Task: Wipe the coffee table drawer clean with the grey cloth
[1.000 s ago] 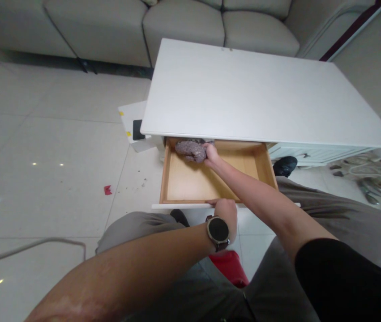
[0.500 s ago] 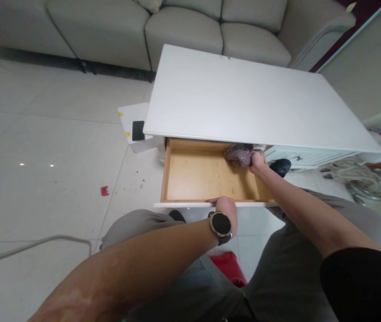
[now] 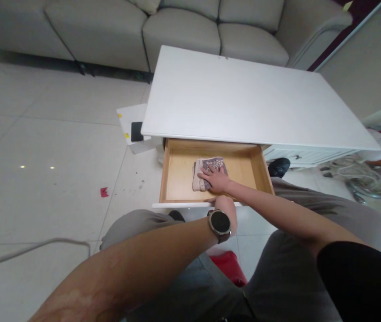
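A wooden drawer (image 3: 177,179) with a white front stands pulled out from the white table (image 3: 257,98). My left hand (image 3: 225,206), with a watch on its wrist, holds the top edge of the drawer's front; its fingers are partly hidden behind the edge. Inside the drawer, my right hand (image 3: 217,179) lies with spread fingers on a folded cloth (image 3: 197,182). The cloth is brown and pale pink, patterned, and rests on the drawer's bottom left of its middle. Part of it is covered by the hand.
Behind the table runs a grey sofa (image 3: 180,36). A white box (image 3: 130,115) with a dark flat object on it stands at the table's left. A red scrap (image 3: 104,192) and a hose (image 3: 42,243) lie on the floor. Coiled cords (image 3: 351,174) lie at right; a red object (image 3: 227,266) is below me.
My right hand has moved left and nearer from the drawer's far right corner. The bunched cloth now lies flat and folded under its spread fingers. My left hand has stayed on the drawer front.
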`<state>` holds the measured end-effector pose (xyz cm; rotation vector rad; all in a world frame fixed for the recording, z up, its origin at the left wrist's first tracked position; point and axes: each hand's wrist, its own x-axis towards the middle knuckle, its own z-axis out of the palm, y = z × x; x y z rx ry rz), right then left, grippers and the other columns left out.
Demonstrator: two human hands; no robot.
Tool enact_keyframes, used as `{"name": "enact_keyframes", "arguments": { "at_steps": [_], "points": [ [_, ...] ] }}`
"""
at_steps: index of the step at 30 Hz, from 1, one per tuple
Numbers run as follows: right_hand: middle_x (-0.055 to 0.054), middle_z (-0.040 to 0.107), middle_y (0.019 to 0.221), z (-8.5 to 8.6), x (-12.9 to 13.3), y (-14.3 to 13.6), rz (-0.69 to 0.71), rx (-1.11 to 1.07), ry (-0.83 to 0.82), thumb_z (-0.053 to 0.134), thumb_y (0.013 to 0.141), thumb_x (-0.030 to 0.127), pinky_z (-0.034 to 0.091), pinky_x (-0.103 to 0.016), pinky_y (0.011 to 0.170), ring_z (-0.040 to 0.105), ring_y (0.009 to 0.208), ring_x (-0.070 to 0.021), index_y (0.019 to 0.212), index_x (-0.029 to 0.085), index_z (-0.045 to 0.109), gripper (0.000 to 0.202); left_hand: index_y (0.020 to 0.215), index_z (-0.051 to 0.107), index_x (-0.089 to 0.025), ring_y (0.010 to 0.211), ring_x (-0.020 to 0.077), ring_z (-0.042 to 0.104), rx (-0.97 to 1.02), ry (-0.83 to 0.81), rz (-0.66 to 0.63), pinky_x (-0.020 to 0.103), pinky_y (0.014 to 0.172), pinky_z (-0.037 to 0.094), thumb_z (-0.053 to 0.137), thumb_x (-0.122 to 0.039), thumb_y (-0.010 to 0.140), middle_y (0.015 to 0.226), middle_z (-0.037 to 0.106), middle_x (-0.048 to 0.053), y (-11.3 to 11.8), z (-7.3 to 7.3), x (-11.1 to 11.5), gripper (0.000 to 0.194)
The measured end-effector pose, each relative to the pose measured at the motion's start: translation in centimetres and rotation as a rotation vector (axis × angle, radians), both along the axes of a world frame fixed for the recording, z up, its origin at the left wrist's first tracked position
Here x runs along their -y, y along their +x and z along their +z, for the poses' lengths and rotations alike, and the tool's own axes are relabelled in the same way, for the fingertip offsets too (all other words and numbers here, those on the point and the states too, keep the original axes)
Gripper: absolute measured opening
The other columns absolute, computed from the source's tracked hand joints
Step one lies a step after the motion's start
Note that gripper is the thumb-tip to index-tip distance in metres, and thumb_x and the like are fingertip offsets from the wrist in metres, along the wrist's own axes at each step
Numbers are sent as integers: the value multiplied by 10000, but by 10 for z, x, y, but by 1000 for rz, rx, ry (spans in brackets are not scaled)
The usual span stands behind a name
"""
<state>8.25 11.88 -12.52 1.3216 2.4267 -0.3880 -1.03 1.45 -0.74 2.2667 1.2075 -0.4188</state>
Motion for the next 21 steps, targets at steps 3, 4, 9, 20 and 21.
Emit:
{"name": "enact_keyframes", "arguments": {
  "at_steps": [3, 4, 9, 20, 21],
  "points": [
    [-53, 167, 1784, -9, -15, -9, -37, 41, 8, 579, 894, 383, 234, -835, 1123, 86, 1616, -450, 1667, 333, 347, 808, 1278, 734, -60, 1034, 386, 748, -98, -28, -27, 494, 874, 578, 535, 30, 905, 1086, 789, 235, -2, 5, -2, 433],
    [-46, 153, 1786, -10, -22, -6, -61, 43, 14, 574, 901, 399, 218, -850, 1119, 76, 1616, -454, 1674, 345, 329, 813, 1261, 741, -60, 1037, 386, 746, -82, -38, -33, 484, 876, 574, 538, 32, 905, 1085, 788, 232, -3, 7, -2, 419],
    [-28, 86, 1798, -14, -44, 29, -200, 68, -5, 597, 893, 512, 315, -852, 1074, 64, 1601, -501, 1699, 396, 235, 892, 1248, 739, -48, 1034, 386, 746, -61, -28, -47, 462, 870, 578, 561, 16, 903, 1116, 776, 249, -9, 14, -3, 393],
    [-38, 110, 1798, -27, -32, 139, -311, 88, 33, 528, 922, 627, 351, -727, 1165, 63, 1611, -464, 1711, 360, 199, 895, 1250, 735, -17, 979, 394, 754, -44, 30, -90, 460, 779, 590, 515, 36, 895, 1110, 772, 265, -13, 19, -1, 421],
    [-48, 109, 1798, -29, -31, 149, -340, 97, 32, 520, 922, 639, 342, -729, 1170, 61, 1610, -467, 1713, 350, 196, 902, 1257, 731, -11, 980, 391, 756, -62, 35, -102, 457, 771, 595, 495, 44, 897, 1117, 771, 267, -13, 20, -1, 434]
  ]
}}
